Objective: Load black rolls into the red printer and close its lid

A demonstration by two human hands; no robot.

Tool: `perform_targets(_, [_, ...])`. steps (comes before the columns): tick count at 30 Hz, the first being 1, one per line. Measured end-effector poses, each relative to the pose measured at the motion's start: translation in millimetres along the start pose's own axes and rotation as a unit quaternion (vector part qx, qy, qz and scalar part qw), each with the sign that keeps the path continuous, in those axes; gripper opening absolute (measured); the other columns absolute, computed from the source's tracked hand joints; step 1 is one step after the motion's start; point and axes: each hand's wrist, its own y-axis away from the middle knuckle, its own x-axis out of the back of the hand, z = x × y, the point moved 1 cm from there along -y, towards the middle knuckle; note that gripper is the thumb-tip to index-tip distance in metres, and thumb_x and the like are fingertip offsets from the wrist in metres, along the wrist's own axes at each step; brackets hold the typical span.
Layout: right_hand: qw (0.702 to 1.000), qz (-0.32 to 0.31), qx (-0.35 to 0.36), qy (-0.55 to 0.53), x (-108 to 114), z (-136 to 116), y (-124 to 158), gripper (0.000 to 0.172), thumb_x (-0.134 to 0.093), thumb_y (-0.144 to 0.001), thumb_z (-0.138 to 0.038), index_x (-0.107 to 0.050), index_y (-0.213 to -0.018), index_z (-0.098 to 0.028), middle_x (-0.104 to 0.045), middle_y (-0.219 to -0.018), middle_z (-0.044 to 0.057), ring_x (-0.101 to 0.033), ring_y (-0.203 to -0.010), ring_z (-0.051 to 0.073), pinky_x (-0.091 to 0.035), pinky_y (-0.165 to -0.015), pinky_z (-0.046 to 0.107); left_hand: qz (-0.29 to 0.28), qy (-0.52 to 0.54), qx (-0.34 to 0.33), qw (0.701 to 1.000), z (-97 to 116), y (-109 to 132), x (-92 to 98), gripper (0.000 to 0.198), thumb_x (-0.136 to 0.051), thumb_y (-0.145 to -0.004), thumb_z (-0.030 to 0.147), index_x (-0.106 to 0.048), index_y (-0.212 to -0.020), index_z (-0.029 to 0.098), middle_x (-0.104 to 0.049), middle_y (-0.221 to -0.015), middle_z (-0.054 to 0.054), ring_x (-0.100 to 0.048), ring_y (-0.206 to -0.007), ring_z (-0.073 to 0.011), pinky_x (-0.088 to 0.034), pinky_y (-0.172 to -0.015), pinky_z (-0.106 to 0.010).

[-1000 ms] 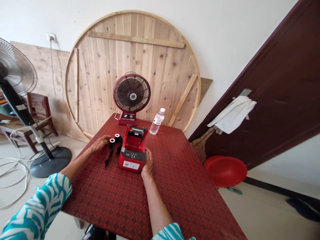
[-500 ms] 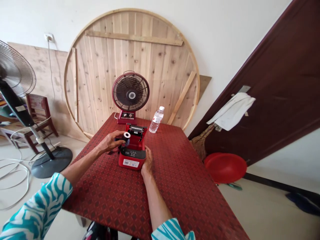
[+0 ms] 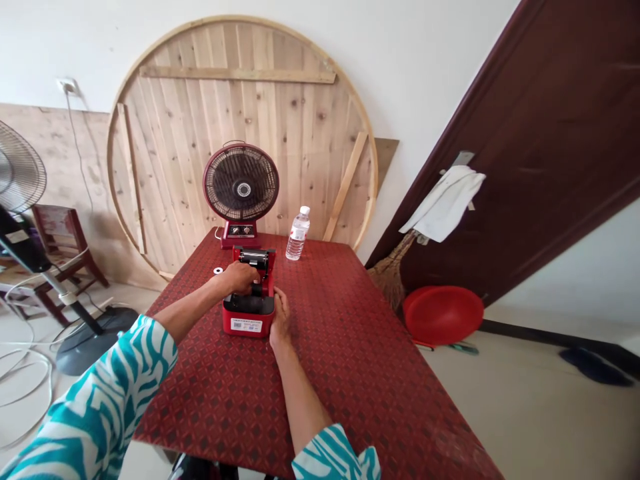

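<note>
A red thermal label printer (image 3: 249,319) stands with its lid open on the red patterned tablecloth (image 3: 330,373). My left hand (image 3: 239,277) reaches into the printer's open compartment and grips a black ribbon roll, mostly hidden by my fingers. My right hand (image 3: 281,319) presses against the printer's right side, fingers pointing up. A small white ring (image 3: 219,270) lies on the cloth to the left of the printer. Black ribbon shows inside the compartment below my left hand.
A red table fan (image 3: 241,183) and a water bottle (image 3: 298,233) stand behind the printer. A round wooden tabletop (image 3: 310,120) leans on the wall. A standing fan (image 3: 15,170) is at left, and a dark door (image 3: 520,153) and red basin (image 3: 443,315) at right.
My left hand has moved down from above the printer into its compartment with the roll. The black rolls no longer show on the cloth, a white ring now does, and the whole view has shifted.
</note>
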Motion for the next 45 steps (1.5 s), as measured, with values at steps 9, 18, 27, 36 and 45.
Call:
perform_targets(9, [1.000,-0.010,-0.001,0.020,1.7,-3.4,1.0,0.042,-0.052,-0.081,-0.051,-0.066,-0.110,-0.024,-0.072,-0.100,0.003,-0.063,-0.097,0.020,-0.048,-0.083,0.032,0.028,0.129,-0.044,0.990,-12.1,0.2,-19.5,0.023,-0.062,-0.079,0.021,-0.075,-0.096,0.028,-0.076,-0.101,-0.001,-0.069,-0.095,-0.0201,-0.050,-0.080,-0.024])
perform_targets(18, [0.999,-0.011,-0.032,0.028,7.1,-5.2,3.3,0.044,-0.054,-0.080,-0.052,-0.064,-0.111,-0.023,-0.071,-0.103,0.003,-0.063,-0.090,0.018,-0.048,-0.080,0.031,0.394,0.372,-0.047,0.839,-2.0,64.5,-73.1,0.032,-0.048,-0.093,0.040,-0.070,-0.085,0.018,-0.072,-0.101,-0.010,-0.066,-0.097,-0.0197,-0.051,-0.087,-0.032])
perform_targets(27, [0.998,-0.008,0.017,0.064,-29.6,-63.3,-61.3,0.052,-0.047,-0.081,-0.057,-0.055,-0.124,-0.029,-0.059,-0.132,0.005,-0.056,-0.117,0.021,-0.041,-0.095,0.038,0.449,0.213,-0.103,0.862,4.0,71.9,-84.2,0.018,-0.051,-0.092,0.025,-0.068,-0.094,0.022,-0.073,-0.098,-0.004,-0.060,-0.109,-0.0203,-0.043,-0.098,-0.040])
perform_targets(36, [0.973,-0.085,0.150,0.156,-22.5,-90.6,-35.5,0.039,-0.044,-0.086,-0.050,-0.070,-0.086,-0.022,-0.071,-0.098,0.004,-0.060,-0.099,0.020,-0.041,-0.095,0.036,0.513,0.187,-0.020,0.838,5.2,74.8,-91.5,0.040,-0.058,-0.087,0.037,-0.057,-0.124,0.020,-0.043,-0.145,-0.014,-0.033,-0.138,-0.0313,-0.034,-0.110,-0.051])
perform_targets(45, [0.967,-0.057,0.171,0.182,-2.6,-75.5,7.7,0.040,-0.041,-0.089,-0.050,-0.071,-0.086,-0.023,-0.064,-0.119,0.006,-0.057,-0.111,0.021,-0.036,-0.105,0.039,0.453,0.282,-0.022,0.846,-2.1,69.2,-107.5,0.061,-0.056,-0.085,0.056,-0.045,-0.133,0.020,-0.054,-0.132,-0.016,-0.045,-0.130,-0.0314,-0.038,-0.107,-0.049])
